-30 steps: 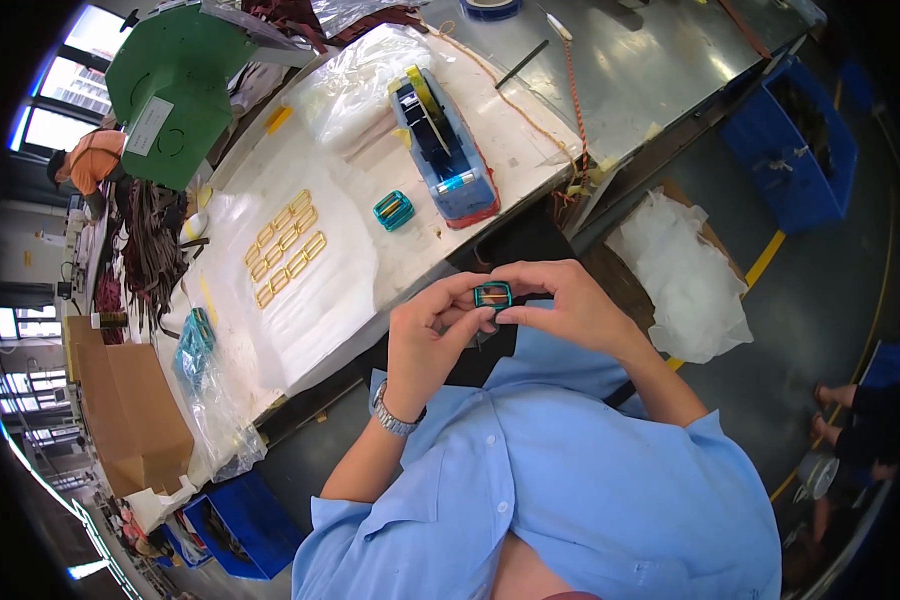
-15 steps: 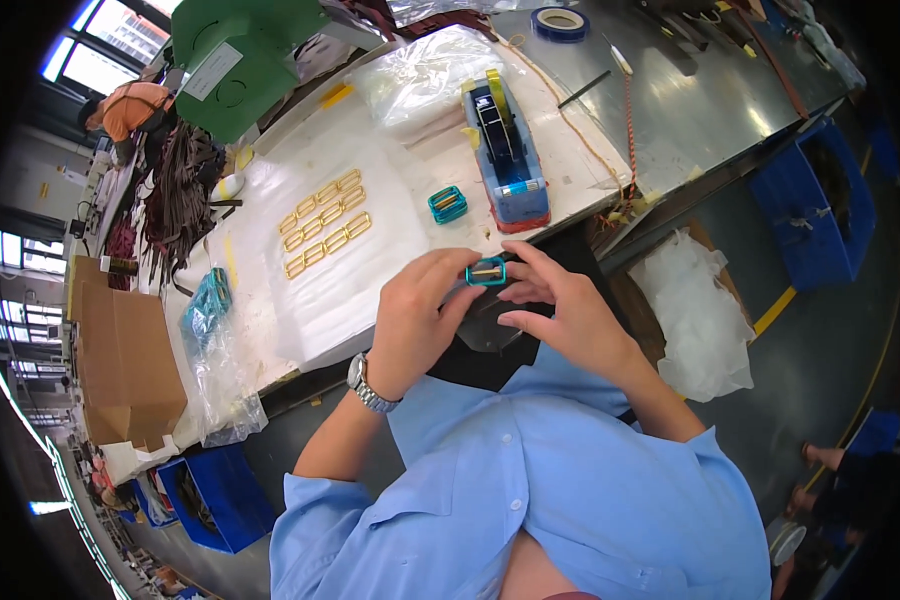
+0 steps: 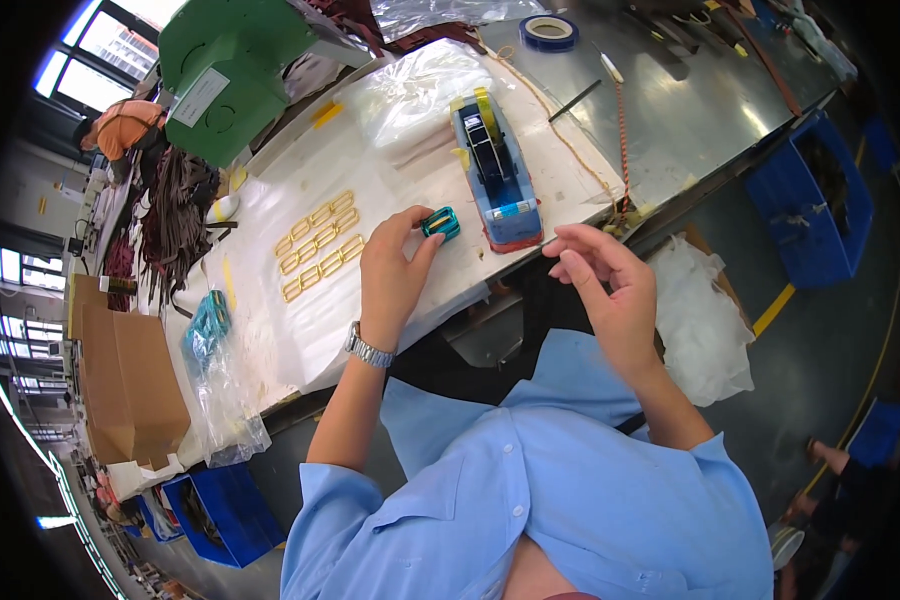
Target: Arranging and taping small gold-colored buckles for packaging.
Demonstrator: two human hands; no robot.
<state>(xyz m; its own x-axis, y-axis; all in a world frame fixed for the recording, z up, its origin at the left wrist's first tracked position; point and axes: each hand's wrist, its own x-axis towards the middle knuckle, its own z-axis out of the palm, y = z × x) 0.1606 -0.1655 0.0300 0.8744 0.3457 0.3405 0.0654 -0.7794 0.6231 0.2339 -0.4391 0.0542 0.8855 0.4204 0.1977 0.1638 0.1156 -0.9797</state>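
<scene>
My left hand [image 3: 392, 275], with a metal watch on its wrist, pinches a teal-wrapped gold buckle [image 3: 441, 224] between thumb and fingers, at the table's surface. Whether a second wrapped piece lies under or against it cannot be made out. My right hand [image 3: 612, 290] hovers past the table's front edge, fingers loosely bent and apart, holding nothing visible. Gold rectangular buckles [image 3: 317, 240] lie in three rows on white sheeting [image 3: 365, 180] left of my left hand. Just right of the wrapped buckle stands a blue tape dispenser [image 3: 500, 170].
A clear bag with teal pieces [image 3: 208, 325] lies at the table's left, beside a cardboard box [image 3: 130, 375]. A green machine [image 3: 225, 75] stands at the back left. Blue tape [image 3: 548, 33] rests on the metal surface. A blue bin [image 3: 810, 205] stands right; another person works far left.
My left hand has carried the wrapped buckle from in front of me forward to the spot where another wrapped piece lay. My right hand has come off it and moved right.
</scene>
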